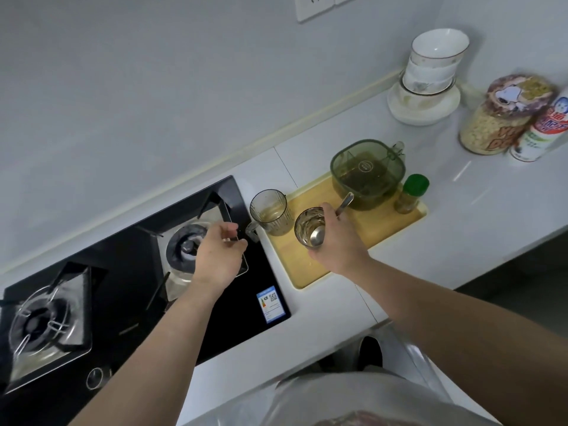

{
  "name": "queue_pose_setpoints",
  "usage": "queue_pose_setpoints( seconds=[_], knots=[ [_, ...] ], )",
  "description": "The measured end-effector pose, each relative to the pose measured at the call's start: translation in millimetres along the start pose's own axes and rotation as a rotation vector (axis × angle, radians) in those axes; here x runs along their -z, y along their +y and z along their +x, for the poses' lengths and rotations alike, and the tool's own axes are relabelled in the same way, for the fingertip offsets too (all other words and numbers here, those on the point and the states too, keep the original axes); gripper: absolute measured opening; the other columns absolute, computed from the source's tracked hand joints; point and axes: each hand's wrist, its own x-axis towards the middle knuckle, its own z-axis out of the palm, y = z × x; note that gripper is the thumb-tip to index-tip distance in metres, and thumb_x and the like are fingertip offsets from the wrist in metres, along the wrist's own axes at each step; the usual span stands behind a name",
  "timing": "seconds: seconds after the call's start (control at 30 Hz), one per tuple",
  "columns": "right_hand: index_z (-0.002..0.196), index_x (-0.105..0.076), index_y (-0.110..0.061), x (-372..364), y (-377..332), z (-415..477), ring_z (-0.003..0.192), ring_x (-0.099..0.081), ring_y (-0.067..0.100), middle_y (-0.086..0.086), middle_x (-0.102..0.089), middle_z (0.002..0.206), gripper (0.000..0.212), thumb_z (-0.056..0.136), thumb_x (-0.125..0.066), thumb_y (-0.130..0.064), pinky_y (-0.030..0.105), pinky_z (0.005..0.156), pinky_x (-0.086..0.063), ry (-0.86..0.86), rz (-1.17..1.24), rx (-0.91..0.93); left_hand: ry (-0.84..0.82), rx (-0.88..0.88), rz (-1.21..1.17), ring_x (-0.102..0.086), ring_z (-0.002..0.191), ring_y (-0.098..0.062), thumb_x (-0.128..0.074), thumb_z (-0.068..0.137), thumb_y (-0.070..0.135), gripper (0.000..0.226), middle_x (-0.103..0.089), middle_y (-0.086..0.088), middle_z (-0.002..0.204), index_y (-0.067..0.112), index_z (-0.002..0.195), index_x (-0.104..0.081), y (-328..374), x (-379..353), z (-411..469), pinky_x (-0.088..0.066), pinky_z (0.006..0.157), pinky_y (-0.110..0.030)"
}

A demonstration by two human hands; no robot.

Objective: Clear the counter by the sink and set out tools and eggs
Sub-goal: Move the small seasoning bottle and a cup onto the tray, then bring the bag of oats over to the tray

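My right hand [339, 244] grips a small glass cup [307, 222] with a metal spoon [316, 238] standing in it, just above the wooden tray [387, 224]. My left hand [216, 255] hovers over the right burner of the black gas stove [129, 272]. Its fingers are loosely curled and hold nothing, close to the handle of a ribbed glass mug [272, 212] at the tray's left end. A green-tinted square container [367, 172] and a green-capped spice bottle [410, 193] stand on the tray.
Stacked white bowls [430, 78] sit by the wall at the back right. Beside them are a cereal jar [498, 118] and a white bottle [541, 130]. The white counter [479, 192] ends in an edge at the right. A wall socket [313, 6] is above.
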Motion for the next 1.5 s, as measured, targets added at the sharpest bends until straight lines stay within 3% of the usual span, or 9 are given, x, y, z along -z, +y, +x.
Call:
queue_pose_setpoints(
  seconds=[0.17, 0.3, 0.53, 0.67, 0.8, 0.93, 1.17, 1.37, 1.5],
  knots=[
    [0.151, -0.018, -0.026, 2.8, -1.6, 11.2, 0.126, -0.05, 0.034, 0.018, -0.03, 0.146, 0.097, 0.078, -0.082, -0.028, 0.041, 0.101, -0.051, -0.008, -0.075, -0.022, -0.036, 0.008, 0.026, -0.058, 0.079, -0.005, -0.067, 0.091, 0.013, 0.031, -0.062, 0.004, 0.113, 0.017, 0.12, -0.057, 4.3, -5.1, 2.7, -0.043, 0.055, -0.007],
    [0.156, -0.004, -0.027, 13.3, -10.6, 23.3, 0.107, -0.062, 0.031, 0.018, -0.044, 0.138, 0.097, 0.087, -0.067, -0.05, 0.037, 0.076, -0.056, -0.045, -0.404, -0.031, -0.061, 0.017, 0.036, -0.058, 0.08, -0.01, -0.067, 0.092, 0.016, 0.033, -0.058, 0.003, 0.117, 0.018, 0.124, -0.056, 10.6, -9.7, 8.7, -0.041, 0.043, -0.008],
    [0.157, 0.0, -0.035, 21.7, -26.0, 48.4, 0.069, -0.056, 0.016, 0.01, -0.057, 0.101, 0.1, 0.089, -0.073, -0.028, 0.032, 0.056, -0.053, -0.095, -0.464, -0.039, -0.06, 0.022, 0.092, -0.06, 0.09, -0.011, -0.067, 0.092, 0.022, 0.037, -0.058, 0.005, 0.122, 0.02, 0.126, -0.054, 14.5, -14.2, 16.4, -0.052, 0.092, -0.036],
    [0.157, -0.002, -0.037, 20.6, -30.8, 61.7, 0.065, -0.049, 0.014, 0.009, -0.043, 0.099, 0.099, 0.089, -0.071, -0.016, 0.033, 0.059, -0.054, -0.088, -0.395, -0.049, -0.067, 0.022, 0.12, -0.059, 0.096, -0.014, -0.067, 0.091, 0.023, 0.04, -0.057, 0.005, 0.123, 0.02, 0.129, -0.053, 15.6, -15.7, 21.0, -0.05, 0.094, -0.036],
    [0.156, -0.001, -0.04, 15.7, -31.7, 73.8, 0.076, -0.057, 0.02, 0.018, -0.049, 0.121, 0.097, 0.091, -0.069, -0.015, 0.036, 0.066, -0.055, -0.083, -0.314, -0.06, -0.073, 0.03, 0.103, -0.061, 0.099, -0.017, -0.069, 0.09, 0.023, 0.038, -0.057, 0.006, 0.121, 0.021, 0.125, -0.054, 15.6, -18.7, 26.1, -0.049, 0.096, -0.035],
    [0.156, 0.0, -0.038, 16.9, -31.6, 79.6, 0.067, -0.051, 0.013, 0.008, -0.041, 0.103, 0.098, 0.091, -0.069, -0.017, 0.032, 0.06, -0.05, -0.081, -0.257, -0.046, -0.073, 0.028, 0.07, -0.059, 0.09, -0.011, -0.068, 0.091, 0.02, 0.03, -0.058, 0.008, 0.113, 0.022, 0.118, -0.054, 16.9, -23.6, 28.0, -0.043, 0.083, -0.025],
    [0.157, 0.008, -0.034, 23.8, -33.8, 76.3, 0.063, -0.053, 0.012, -0.001, -0.05, 0.08, 0.103, 0.091, -0.071, -0.024, 0.03, 0.055, -0.049, -0.096, -0.338, 0.011, -0.09, 0.024, 0.089, -0.064, 0.094, -0.017, -0.068, 0.09, 0.021, 0.03, -0.059, 0.006, 0.116, 0.023, 0.117, -0.054, 13.4, -23.2, 30.8, -0.052, 0.091, -0.034],
    [0.152, 0.024, -0.036, 33.4, -36.7, 36.1, 0.058, -0.058, 0.014, 0.002, -0.056, 0.071, 0.11, 0.092, -0.069, -0.027, 0.028, 0.047, -0.05, -0.09, -0.441, 0.029, -0.084, 0.019, 0.124, -0.057, 0.103, -0.016, -0.067, 0.091, 0.02, 0.035, -0.057, 0.007, 0.119, 0.02, 0.123, -0.054, 13.9, -19.2, 29.5, -0.04, 0.087, -0.026],
    [0.156, -0.003, -0.031, 46.2, -41.4, -8.7, 0.06, -0.059, 0.016, -0.002, -0.059, 0.071, 0.083, 0.095, -0.06, -0.028, 0.034, 0.053, -0.055, -0.021, -0.483, 0.142, 0.038, 0.073, 0.106, -0.056, 0.109, -0.017, -0.064, 0.09, 0.014, 0.039, -0.058, 0.002, 0.12, 0.014, 0.127, -0.056, 10.4, -8.4, 15.0, -0.04, 0.09, -0.026]
  ],
)
